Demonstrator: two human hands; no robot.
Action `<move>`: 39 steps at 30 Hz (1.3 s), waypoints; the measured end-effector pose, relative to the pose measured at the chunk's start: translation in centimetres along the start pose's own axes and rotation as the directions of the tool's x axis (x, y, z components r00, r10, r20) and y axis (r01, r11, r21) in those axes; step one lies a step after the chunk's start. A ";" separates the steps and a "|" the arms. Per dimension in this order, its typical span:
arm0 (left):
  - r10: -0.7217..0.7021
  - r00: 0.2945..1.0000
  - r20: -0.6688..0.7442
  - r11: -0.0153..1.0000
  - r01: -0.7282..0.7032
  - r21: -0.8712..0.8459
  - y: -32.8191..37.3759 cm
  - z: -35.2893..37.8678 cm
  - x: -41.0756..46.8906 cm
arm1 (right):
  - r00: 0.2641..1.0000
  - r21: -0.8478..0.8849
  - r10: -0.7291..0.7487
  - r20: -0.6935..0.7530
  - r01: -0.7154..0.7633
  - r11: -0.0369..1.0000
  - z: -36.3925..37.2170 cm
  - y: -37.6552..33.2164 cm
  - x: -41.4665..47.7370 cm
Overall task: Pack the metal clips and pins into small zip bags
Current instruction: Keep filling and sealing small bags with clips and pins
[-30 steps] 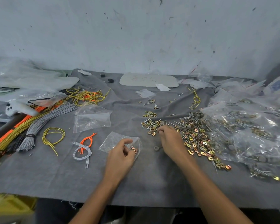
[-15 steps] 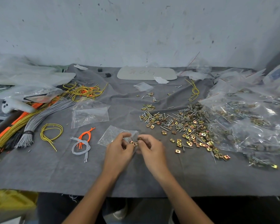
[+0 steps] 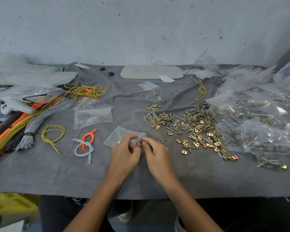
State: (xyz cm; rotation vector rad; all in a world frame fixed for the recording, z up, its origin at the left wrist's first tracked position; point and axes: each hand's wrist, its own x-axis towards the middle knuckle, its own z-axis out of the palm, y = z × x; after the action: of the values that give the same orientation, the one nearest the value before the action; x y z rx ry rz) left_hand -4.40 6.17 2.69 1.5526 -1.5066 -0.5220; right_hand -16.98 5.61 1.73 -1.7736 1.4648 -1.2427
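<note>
From the head view, both hands meet over the grey cloth covering the table (image 3: 57, 173), just left of the loose heap of clips and pins (image 3: 191, 126). The left hand (image 3: 124, 158) has its thumb and forefinger curled round the near edge of a small zip bag (image 3: 119, 137), which lies flat on the cloth with its mouth turned toward the right hand. The right hand (image 3: 156, 158) pinches a few metal clips (image 3: 138, 144) between thumb and fingertips right at that mouth. How wide the mouth gapes cannot be told, as the fingers hide it. The likely step is feeding these pieces in, and the main risk is a miss: if the thin film folds shut or slips from the left hand's pinch, the clips would drop onto the cloth beside the bag. A loose ring (image 3: 160, 141) lies near the right knuckles and could get nudged away. Sharp pin tips could also snag or pierce the film. Filled bags (image 3: 266, 123) are heaped at the far right.
</note>
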 end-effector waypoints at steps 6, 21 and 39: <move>-0.003 1.000 0.004 1.000 0.003 -0.014 -0.1 0.0 0.1 | 1.000 0.009 0.017 0.015 -0.017 1.000 0.1 0.0 0.1; 0.013 0.999 -0.033 1.000 -0.014 -0.028 -1.0 0.3 0.4 | 0.995 -0.190 -0.058 0.085 0.073 0.979 -4.5 1.4 0.5; 0.010 1.000 -0.024 1.000 -0.011 -0.014 -1.3 0.5 0.3 | 0.961 -0.603 0.124 0.246 0.052 0.796 -12.5 4.5 4.2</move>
State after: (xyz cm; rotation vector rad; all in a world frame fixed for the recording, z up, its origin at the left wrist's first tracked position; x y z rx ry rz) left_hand -4.04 5.54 1.47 1.5338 -1.4891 -0.5054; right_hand -30.14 2.30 4.82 -2.1931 1.8428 -0.4759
